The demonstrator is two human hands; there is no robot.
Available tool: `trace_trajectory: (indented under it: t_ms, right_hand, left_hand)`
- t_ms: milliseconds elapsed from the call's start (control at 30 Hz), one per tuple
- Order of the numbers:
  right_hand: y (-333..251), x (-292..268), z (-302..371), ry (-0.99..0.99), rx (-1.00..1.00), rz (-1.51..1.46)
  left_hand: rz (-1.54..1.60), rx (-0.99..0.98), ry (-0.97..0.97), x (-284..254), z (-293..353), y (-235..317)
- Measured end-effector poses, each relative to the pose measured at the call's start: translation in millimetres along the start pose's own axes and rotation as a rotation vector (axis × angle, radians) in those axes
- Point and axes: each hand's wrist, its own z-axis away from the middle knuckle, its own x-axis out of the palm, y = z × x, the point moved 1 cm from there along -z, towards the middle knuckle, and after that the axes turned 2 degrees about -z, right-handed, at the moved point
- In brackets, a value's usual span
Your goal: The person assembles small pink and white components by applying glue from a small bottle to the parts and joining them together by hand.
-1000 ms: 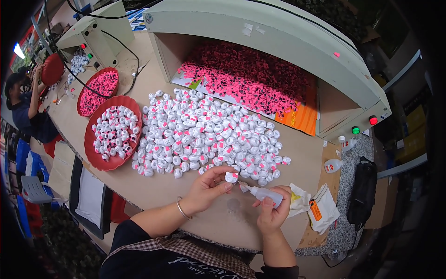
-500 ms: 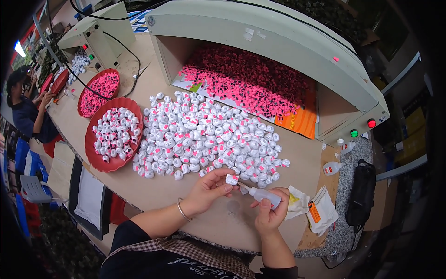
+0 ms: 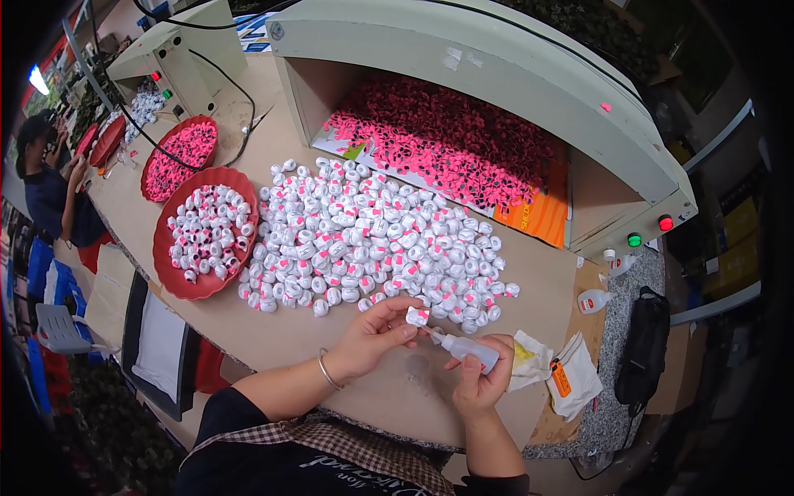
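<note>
Between the thumb and fingers of my left hand (image 3: pixel 370 341) is a small white figurine head (image 3: pixel 418 317) with a pink bow on it. My right hand (image 3: pixel 481 382) is wrapped round a translucent squeeze bottle (image 3: pixel 475 352), tilted so that its thin nozzle points up and left. The nozzle's tip is right by the lower edge of the head; whether the two touch, I cannot tell. Just beyond my hands spreads a big pile of white figurine heads (image 3: pixel 364 236), many with pink bows.
Left of the pile, a red scalloped bowl (image 3: pixel 188 285) holds more heads; another bowl (image 3: pixel 149 183) holds pink pieces. Behind stands a beige open-fronted box machine (image 3: pixel 463 66) with pink pieces (image 3: pixel 438 145) inside. At right lie a white bottle (image 3: pixel 592 301), packets (image 3: pixel 575 376) and a black bag (image 3: pixel 643 347).
The whole view has shifted slightly. My hands keep the same grips, and the nozzle stays by the white head, with little visible movement.
</note>
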Motion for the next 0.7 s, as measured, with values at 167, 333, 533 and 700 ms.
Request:
trace_trajectory:
  t_ms: [167, 333, 533, 700]
  right_hand:
    - [0.0, -2.6, -0.1, -0.013, 0.004, 0.018]
    - [-0.4, -6.2, -2.0, -0.029, -0.053, 0.149]
    - [-3.4, -0.4, -0.7, 0.031, 0.020, -0.066]
    - [-0.2, 0.2, 0.3, 0.006, 0.011, -0.012]
  left_hand:
    - [-0.058, 0.030, 0.040, -1.3, -0.5, -0.9]
    - [-0.050, 0.062, 0.041, 0.3, 0.6, 0.5]
    - [-0.069, 0.077, 0.036, 0.8, 0.6, 1.0]
    - [-0.068, 0.069, 0.012, 1.4, 1.1, -0.5]
